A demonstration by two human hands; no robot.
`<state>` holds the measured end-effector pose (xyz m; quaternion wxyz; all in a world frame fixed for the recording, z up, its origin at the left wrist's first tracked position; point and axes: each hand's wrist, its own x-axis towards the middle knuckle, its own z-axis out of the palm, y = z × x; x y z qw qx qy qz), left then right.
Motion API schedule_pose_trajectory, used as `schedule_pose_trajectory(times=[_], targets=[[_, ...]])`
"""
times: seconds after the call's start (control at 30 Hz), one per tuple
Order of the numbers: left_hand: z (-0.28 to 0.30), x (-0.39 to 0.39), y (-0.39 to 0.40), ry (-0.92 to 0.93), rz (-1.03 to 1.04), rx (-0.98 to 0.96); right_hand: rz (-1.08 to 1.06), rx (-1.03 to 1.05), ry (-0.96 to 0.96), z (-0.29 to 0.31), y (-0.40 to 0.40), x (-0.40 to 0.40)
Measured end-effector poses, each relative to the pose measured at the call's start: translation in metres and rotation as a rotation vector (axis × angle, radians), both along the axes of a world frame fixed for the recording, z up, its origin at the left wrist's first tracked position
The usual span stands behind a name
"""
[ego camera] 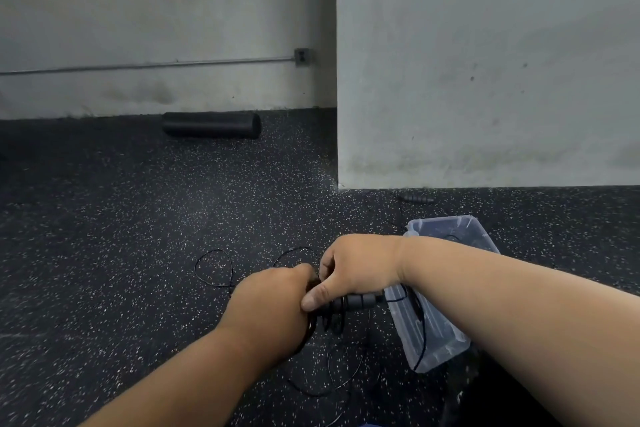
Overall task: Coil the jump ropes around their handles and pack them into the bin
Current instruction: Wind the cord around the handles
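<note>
My left hand (273, 305) grips one end of the black ridged jump rope handles (360, 301), which stick out to the right of it. My right hand (353, 267) curls over the same bundle from above, thumb pressed on the coils. Thin black rope (213, 269) lies in loose loops on the floor beyond my hands and trails below them. The clear plastic bin (446, 354) sits on the floor to the right, partly under my right forearm, with a rope strand hanging over its side. Another black handle (415, 198) lies by the wall base.
A black foam roller (211, 125) lies against the far wall at the back left. A grey wall corner (337, 149) juts out at centre right. The floor is dark speckled rubber (121, 236).
</note>
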<state>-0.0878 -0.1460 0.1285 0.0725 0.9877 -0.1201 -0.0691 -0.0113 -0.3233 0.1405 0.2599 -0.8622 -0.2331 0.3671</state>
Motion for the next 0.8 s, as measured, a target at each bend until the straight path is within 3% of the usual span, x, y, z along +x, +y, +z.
schedule_pose_trajectory(times=[0.17, 0.4, 0.6, 0.8], targets=[[0.001, -0.001, 0.000, 0.115, 0.100, -0.104, 0.025, -0.006, 0.009, -0.001, -0.002, 0.001], [-0.001, 0.001, 0.004, 0.653, 0.228, -0.518, 0.076, 0.006, 0.159, -0.008, 0.000, -0.004], [0.000, 0.005, 0.009, 0.544, 0.188, -0.375, 0.144, -0.099, 0.115, -0.004, 0.008, -0.006], [0.000, 0.000, 0.014, 0.707, 0.174, -0.615, 0.162, -0.116, 0.114, -0.002, 0.006, -0.005]])
